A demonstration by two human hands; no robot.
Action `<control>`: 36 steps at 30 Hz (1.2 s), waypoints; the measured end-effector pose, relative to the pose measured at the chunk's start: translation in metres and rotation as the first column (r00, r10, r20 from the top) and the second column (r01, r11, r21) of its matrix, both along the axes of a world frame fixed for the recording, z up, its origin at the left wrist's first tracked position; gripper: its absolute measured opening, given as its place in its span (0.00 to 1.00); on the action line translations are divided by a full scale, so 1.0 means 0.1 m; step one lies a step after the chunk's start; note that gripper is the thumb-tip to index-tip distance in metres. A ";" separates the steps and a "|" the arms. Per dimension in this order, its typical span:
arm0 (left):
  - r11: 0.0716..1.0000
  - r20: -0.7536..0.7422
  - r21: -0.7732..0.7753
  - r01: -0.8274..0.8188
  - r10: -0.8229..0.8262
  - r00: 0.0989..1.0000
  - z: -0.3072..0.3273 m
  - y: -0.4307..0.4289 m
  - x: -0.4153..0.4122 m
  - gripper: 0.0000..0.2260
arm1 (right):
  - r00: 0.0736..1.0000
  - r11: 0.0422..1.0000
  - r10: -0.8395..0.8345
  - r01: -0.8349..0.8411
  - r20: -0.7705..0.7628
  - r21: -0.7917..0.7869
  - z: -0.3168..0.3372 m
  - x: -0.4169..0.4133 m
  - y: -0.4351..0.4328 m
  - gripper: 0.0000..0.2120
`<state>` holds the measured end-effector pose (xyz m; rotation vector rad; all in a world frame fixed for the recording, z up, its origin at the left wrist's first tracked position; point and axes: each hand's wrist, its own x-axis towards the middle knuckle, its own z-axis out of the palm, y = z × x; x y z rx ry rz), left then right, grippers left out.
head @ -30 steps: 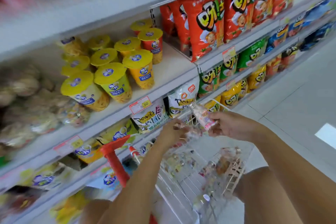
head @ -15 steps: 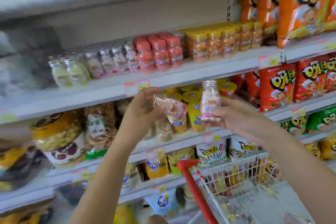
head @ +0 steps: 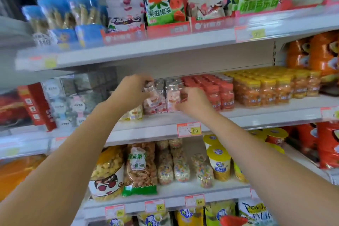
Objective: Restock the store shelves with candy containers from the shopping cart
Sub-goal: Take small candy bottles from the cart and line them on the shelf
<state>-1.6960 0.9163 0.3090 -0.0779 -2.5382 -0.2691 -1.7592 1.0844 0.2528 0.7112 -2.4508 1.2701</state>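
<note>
Both arms reach up to the middle shelf [head: 165, 121]. My left hand [head: 134, 90] grips a small clear candy bottle [head: 150, 95] with a silver cap and pink contents, tilted at the shelf's front. My right hand [head: 192, 101] holds another clear silver-capped candy bottle [head: 172, 97], standing upright on the shelf beside several like bottles. Red-capped candy jars [head: 218, 95] stand just right of my right hand. Only a red bit of the cart handle [head: 233, 220] shows at the bottom.
Yellow-capped jars [head: 271, 86] fill the shelf further right, orange snack bags [head: 315, 55] beyond. Boxed packs [head: 60, 101] stand to the left. The shelf above carries watermelon candy bags [head: 161, 0]; below are popcorn tubs [head: 108, 174] and yellow-lidded cups [head: 219, 161].
Both hands rose from in front of the lower shelf to the candy-bottle shelf, each carrying its bottle. The view tilted upward and the cart dropped almost out of sight.
</note>
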 end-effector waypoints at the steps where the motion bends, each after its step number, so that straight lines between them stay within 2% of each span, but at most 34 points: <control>1: 0.998 0.030 -0.069 -0.004 0.006 1.000 0.02 -0.02 -0.06 0.19 | 1.000 0.998 -0.028 0.028 0.002 0.062 -0.01 -0.05 -0.09 0.09; 4: 0.979 0.101 -0.202 0.017 0.004 0.995 0.02 -0.07 -0.23 0.20 | 0.994 0.986 -0.099 0.090 0.054 0.138 -0.05 -0.18 -0.22 0.12; 9: 0.944 0.133 -0.330 0.017 0.029 0.991 -0.05 -0.21 -0.44 0.18 | 0.986 0.986 -0.044 0.016 0.163 0.166 -0.07 -0.25 -0.33 0.20; 12: 0.896 0.137 -0.445 -0.002 0.070 0.988 -0.06 -0.27 -0.50 0.16 | 0.982 0.988 -0.010 -0.020 0.190 0.155 -0.10 -0.30 -0.40 0.17; 17: 0.877 0.124 -0.480 -0.020 0.090 0.988 -0.05 -0.37 -0.57 0.16 | 0.987 1.000 -0.007 0.003 0.160 0.025 -0.17 -0.38 -0.49 0.17; 24: 0.855 0.103 -0.516 -0.060 0.132 0.986 -0.02 -0.39 -0.55 0.15 | 0.995 1.000 0.008 -0.009 0.101 0.007 -0.22 -0.43 -0.53 0.19; 28: 0.863 0.058 -0.498 -0.089 0.135 0.989 -0.07 -0.35 -0.49 0.17 | 0.998 0.999 0.006 -0.008 0.067 0.032 -0.24 -0.41 -0.50 0.14; 32: 0.922 -0.092 -0.373 -0.105 0.076 0.993 -0.17 -0.13 -0.22 0.18 | 0.999 0.996 0.032 -0.029 0.023 -0.088 -0.20 -0.26 -0.32 0.13; 35: 0.977 -0.258 -0.211 0.041 -0.096 0.961 -0.46 0.16 0.08 0.08 | 0.995 0.992 0.039 -0.049 -0.094 -0.113 -0.19 -0.03 0.03 0.12; 36: 0.980 -0.265 -0.166 0.109 -0.151 0.952 -0.58 0.28 0.17 0.10 | 0.992 0.994 0.043 -0.055 -0.122 -0.096 -0.22 0.06 0.19 0.13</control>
